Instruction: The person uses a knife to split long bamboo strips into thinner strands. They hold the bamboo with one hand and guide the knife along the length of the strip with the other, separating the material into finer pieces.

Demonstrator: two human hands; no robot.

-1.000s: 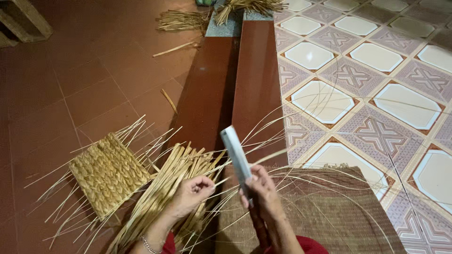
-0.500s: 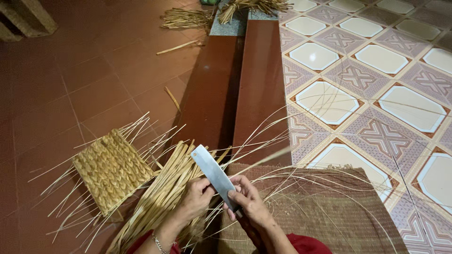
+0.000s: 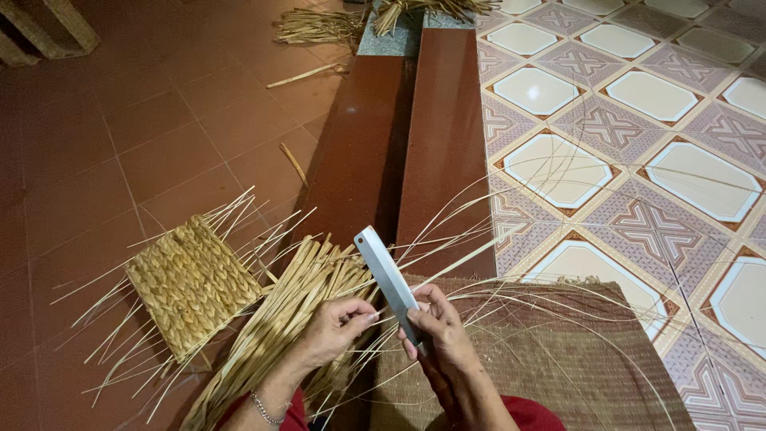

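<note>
A: In the head view, what do the hands hold?

B: The right hand [image 3: 437, 331] is clenched round the handle of a broad flat knife [image 3: 387, 275], blade pointing up and far-left. The left hand [image 3: 339, 327] pinches thin straw strands [image 3: 479, 247] just beside the blade, fingers curled, thumb close to the steel.

A: And around them?

B: A thick bundle of straw [image 3: 275, 319] lies under the left wrist, a square woven straw piece [image 3: 190, 281] sits left of it on the red tiled floor [image 3: 120, 144], and a woven mat [image 3: 550, 351] lies near on the right.

A: What could go wrong?

B: I'd judge the left fingertips sit so near the edge that a slip along the strands could nick them; the springy strands could also flick free of the pinch
</note>
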